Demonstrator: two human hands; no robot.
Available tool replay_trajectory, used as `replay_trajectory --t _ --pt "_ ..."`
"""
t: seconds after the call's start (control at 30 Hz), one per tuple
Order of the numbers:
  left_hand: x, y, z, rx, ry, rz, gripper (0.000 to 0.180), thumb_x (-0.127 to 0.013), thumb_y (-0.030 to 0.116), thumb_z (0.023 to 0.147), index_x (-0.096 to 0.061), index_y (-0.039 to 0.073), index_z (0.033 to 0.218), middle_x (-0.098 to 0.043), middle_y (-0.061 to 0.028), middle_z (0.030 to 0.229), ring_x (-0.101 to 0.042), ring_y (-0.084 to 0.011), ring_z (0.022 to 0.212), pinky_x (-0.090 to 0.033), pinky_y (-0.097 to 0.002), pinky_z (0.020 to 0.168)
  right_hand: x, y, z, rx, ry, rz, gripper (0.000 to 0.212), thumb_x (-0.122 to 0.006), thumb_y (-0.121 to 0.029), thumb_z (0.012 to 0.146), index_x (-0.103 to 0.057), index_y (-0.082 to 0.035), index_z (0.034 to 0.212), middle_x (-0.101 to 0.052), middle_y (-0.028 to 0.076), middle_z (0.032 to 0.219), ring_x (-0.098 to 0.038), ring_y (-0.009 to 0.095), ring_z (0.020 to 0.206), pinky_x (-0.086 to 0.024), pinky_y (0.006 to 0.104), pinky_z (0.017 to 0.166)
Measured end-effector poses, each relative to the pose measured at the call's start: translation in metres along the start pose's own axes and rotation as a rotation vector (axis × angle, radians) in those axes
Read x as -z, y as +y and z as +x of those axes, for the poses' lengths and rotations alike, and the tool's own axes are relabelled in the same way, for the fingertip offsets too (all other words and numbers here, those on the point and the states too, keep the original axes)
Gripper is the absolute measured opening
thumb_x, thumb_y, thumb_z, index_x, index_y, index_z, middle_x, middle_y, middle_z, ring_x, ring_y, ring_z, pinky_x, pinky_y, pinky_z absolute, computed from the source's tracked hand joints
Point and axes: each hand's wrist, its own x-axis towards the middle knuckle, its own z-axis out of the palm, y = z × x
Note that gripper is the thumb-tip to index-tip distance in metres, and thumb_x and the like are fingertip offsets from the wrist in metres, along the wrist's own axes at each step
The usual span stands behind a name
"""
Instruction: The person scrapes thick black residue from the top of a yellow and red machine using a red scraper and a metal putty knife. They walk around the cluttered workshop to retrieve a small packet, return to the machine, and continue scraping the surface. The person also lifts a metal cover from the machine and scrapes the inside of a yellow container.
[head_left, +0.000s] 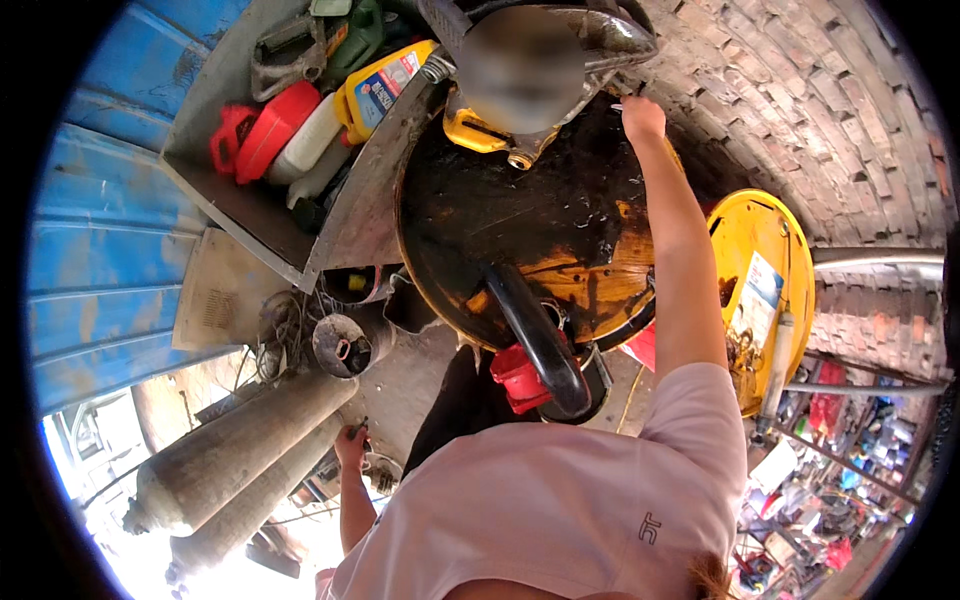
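At the drum's (520, 220) far rim, right hand (642, 115) pinches something small (unclear); left hand (350, 445) grips a dark tool.

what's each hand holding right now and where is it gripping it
The right hand pinches a small thin item at the far rim of the oily drum top; what it is cannot be told. The left hand grips a small dark object, unclear which part.

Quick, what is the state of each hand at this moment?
Left hand: closed around a small dark object, too small to identify.
Right hand: raised at the far edge of the dark round drum top, fingers curled; whether it holds anything cannot be told.
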Motion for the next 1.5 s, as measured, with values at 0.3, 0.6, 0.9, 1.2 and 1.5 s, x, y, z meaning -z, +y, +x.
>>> replay_trajectory --t 0.3,0.6,0.9,1.2,1.5 --pt "-0.012 -0.017 0.027 0.019 -0.033 -0.068 0.009 -0.061 0.006 0.074 -0.055 0.000 0.078 -0.057 -0.0043 0.062 -0.053 -0.0113 0.053 -0.041 -0.0239 0.049 0.008 -0.031 -0.058 0.267 -0.010 0.116 0.021 -0.046 -0.007 0.078 -0.061 -0.013 0.091 -0.059 0.014 0.088 -0.058 0.029 0.082 -0.048 0.0384 0.071" --pt "-0.020 0.031 0.035 -0.043 -0.055 0.070 0.010 -0.061 0.007 0.073 -0.054 0.001 0.077 -0.058 -0.0048 0.062 -0.055 -0.0112 0.054 -0.042 -0.0239 0.049 0.025 -0.017 -0.036 0.187 0.060 0.182 0.027 -0.045 -0.008 0.080 -0.060 -0.017 0.101 -0.059 0.012 0.087 -0.058 0.028 0.083 -0.049 0.0381 0.070" --pt "-0.017 0.007 0.031 -0.038 -0.050 -0.067 0.011 -0.062 0.007 0.073 -0.054 0.000 0.077 -0.057 -0.0051 0.062 -0.054 -0.0114 0.051 -0.042 -0.0241 0.047 0.003 -0.035 -0.044 0.283 -0.024 0.201 0.022 -0.046 -0.007 0.079 -0.060 -0.014 0.094 -0.055 0.015 0.096 -0.056 0.030 0.087 -0.047 0.0377 0.074" --pt "-0.029 -0.005 0.032 -0.010 -0.071 0.062 0.015 -0.063 0.010 0.073 -0.054 0.000 0.079 -0.058 -0.0056 0.062 -0.055 -0.0122 0.052 -0.042 -0.0242 0.048 0.028 -0.002 -0.075 0.230 -0.077 0.304 0.032 -0.044 -0.003 0.075 -0.062 -0.020 0.095 -0.058 0.013 0.102 -0.056 0.028 0.092 -0.046 0.0371 0.078" --pt "-0.008 0.000 0.038 -0.049 -0.065 -0.007 0.012 -0.061 0.008 0.073 -0.052 0.001 0.078 -0.058 -0.0057 0.064 -0.055 -0.0124 0.053 -0.042 -0.0238 0.048 -0.014 0.032 -0.045 -0.085 0.021 0.221 0.027 -0.049 -0.005 0.072 -0.062 -0.016 0.093 -0.061 0.014 0.090 -0.057 0.031 0.086 -0.046 0.0389 0.073"
